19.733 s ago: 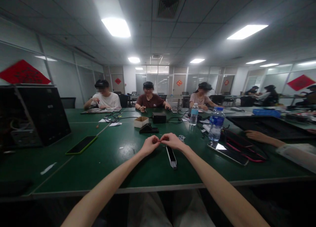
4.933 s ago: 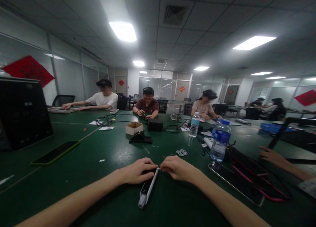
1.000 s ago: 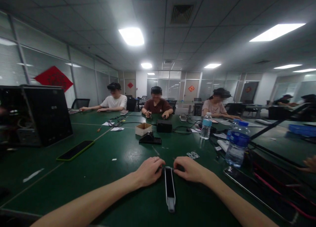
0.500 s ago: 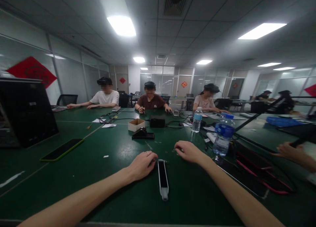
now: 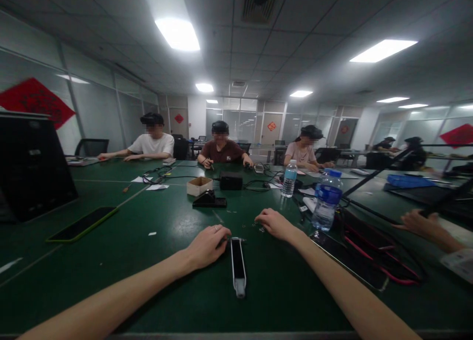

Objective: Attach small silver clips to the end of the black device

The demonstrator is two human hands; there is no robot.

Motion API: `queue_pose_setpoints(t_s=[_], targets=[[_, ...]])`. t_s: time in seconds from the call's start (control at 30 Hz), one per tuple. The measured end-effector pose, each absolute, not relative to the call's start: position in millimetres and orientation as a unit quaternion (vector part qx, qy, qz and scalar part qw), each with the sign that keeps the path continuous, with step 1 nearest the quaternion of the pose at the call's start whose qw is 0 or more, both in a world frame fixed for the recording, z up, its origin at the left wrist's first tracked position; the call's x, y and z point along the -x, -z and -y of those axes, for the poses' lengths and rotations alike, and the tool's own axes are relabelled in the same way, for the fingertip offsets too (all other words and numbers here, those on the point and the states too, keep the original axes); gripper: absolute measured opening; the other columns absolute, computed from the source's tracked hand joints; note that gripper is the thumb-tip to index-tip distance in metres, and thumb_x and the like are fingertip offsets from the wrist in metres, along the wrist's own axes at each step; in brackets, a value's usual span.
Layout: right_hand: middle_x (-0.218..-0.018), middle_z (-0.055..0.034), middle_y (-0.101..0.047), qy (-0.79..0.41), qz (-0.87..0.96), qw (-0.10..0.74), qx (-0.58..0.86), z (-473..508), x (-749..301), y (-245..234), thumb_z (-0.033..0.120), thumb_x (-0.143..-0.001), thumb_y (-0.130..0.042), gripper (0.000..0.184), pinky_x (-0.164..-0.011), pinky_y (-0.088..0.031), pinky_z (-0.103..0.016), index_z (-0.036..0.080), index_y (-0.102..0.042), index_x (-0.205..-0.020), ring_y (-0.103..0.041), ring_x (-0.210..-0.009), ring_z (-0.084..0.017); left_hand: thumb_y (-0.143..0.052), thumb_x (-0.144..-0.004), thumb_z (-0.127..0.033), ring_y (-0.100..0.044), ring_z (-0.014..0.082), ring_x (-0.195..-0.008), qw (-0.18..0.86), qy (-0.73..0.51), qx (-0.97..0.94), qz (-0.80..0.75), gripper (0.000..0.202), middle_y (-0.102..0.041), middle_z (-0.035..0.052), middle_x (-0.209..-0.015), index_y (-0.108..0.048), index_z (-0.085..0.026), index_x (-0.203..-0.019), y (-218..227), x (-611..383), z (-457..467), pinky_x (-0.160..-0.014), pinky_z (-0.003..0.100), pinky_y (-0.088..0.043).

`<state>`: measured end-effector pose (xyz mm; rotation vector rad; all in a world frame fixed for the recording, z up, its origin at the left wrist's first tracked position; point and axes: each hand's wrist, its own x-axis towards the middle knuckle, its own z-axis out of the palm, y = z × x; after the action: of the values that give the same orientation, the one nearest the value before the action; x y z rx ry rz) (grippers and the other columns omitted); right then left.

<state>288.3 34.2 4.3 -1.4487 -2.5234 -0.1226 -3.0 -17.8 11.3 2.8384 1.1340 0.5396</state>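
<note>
A long narrow black part with a silver frame (image 5: 238,264) lies on the green table (image 5: 155,276), pointing toward me. My left hand (image 5: 207,244) rests curled at its far end, fingertips touching that end. My right hand (image 5: 275,223) is farther out and to the right, fingers bent down over small metal pieces (image 5: 258,226) on the table. What the fingertips pinch is too small to make out.
A water bottle (image 5: 325,199) and a phone (image 5: 347,263) with red cables sit on the right, near a co-worker's hand (image 5: 416,221). A green-cased phone (image 5: 82,224) lies left. A cardboard box (image 5: 199,186), a black stand (image 5: 209,200) and another bottle (image 5: 289,178) sit mid-table. Three people sit opposite.
My right hand has left the far end of the black part and moved away to the right, over the small metal pieces. My left hand stays at the part's end.
</note>
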Motion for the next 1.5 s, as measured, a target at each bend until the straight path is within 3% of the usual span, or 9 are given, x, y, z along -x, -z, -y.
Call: queue_pose_setpoints(t_s=[0.3,0.73,1.03,1.33,1.5], targets=[[-0.102,-0.0109,-0.064,0.029,0.847,0.095,0.523,-38,-279,-8,0.024,-0.092,-0.053,0.02,-0.084,-0.044,-0.033,0.016,-0.071,-0.097,-0.057,-0.096,-0.024,-0.053,-0.087,-0.013,-0.059,0.0176,-0.089,0.008,-0.176,-0.917,-0.359,0.023,-0.063,0.0035,-0.099,-0.056,-0.018,-0.109,-9,4,17,-0.079,0.029,-0.047],[-0.103,-0.0087,-0.064,-0.017,0.851,0.094,0.516,-37,-261,-13,0.03,-0.089,-0.055,0.02,-0.084,-0.044,-0.033,0.02,-0.07,-0.097,-0.058,-0.098,-0.023,-0.053,-0.088,-0.015,-0.06,0.0174,-0.09,0.011,-0.173,-0.915,-0.365,0.022,-0.063,0.0031,-0.102,-0.056,-0.019,-0.11,-11,5,21,-0.079,0.028,-0.047],[-0.099,-0.009,-0.067,-0.013,0.835,0.052,0.548,-29,-246,-20,0.017,-0.086,-0.055,0.015,-0.079,-0.045,-0.03,0.018,-0.068,-0.093,-0.062,-0.093,-0.021,-0.054,-0.087,-0.015,-0.06,0.0175,-0.09,0.012,-0.174,-0.917,-0.358,0.023,-0.062,0.0032,-0.101,-0.055,-0.02,-0.11,-8,6,18,-0.079,0.028,-0.046],[-0.098,-0.0111,-0.064,0.013,0.842,0.038,0.538,-26,-239,-23,0.015,-0.084,-0.053,0.017,-0.076,-0.045,-0.028,0.016,-0.063,-0.097,-0.06,-0.093,-0.022,-0.052,-0.088,-0.017,-0.059,0.0174,-0.089,0.019,-0.17,-0.916,-0.363,0.023,-0.062,0.0035,-0.101,-0.055,-0.019,-0.11,-9,6,18,-0.08,0.029,-0.046],[-0.099,-0.0131,-0.063,0.017,0.845,0.074,0.529,-24,-241,-24,0.012,-0.085,-0.05,0.018,-0.078,-0.045,-0.03,0.015,-0.063,-0.098,-0.06,-0.092,-0.022,-0.051,-0.085,-0.015,-0.059,0.0185,-0.09,0.012,-0.173,-0.919,-0.355,0.025,-0.062,0.0045,-0.101,-0.055,-0.019,-0.109,-12,6,21,-0.08,0.03,-0.046]])
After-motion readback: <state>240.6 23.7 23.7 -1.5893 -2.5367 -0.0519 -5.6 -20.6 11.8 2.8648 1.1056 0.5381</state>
